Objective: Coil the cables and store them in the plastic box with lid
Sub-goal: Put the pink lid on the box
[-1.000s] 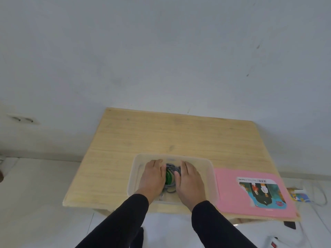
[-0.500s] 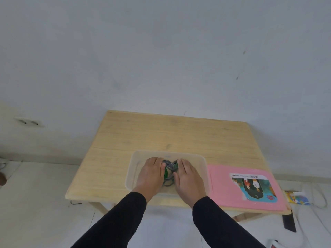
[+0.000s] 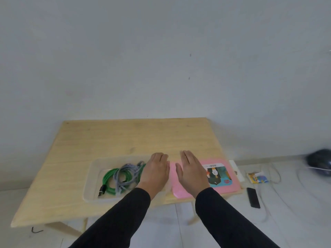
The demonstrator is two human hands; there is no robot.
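A clear plastic box sits on the wooden table near its front edge. Inside lie a coiled green cable and a coiled grey cable, one over the other. My left hand hovers flat over the box's right end, fingers out, holding nothing. My right hand is flat over the pink lid, which lies on the table to the right of the box; whether it touches the lid I cannot tell.
The lid carries a colourful label. On the floor to the right lie a black flat device, a small colourful packet, white cords and a dark round object. A wall rises behind the table.
Both hands have left the cables in the box and moved right, towards the pink lid. The view has swung to the right, and the coils now lie uncovered.
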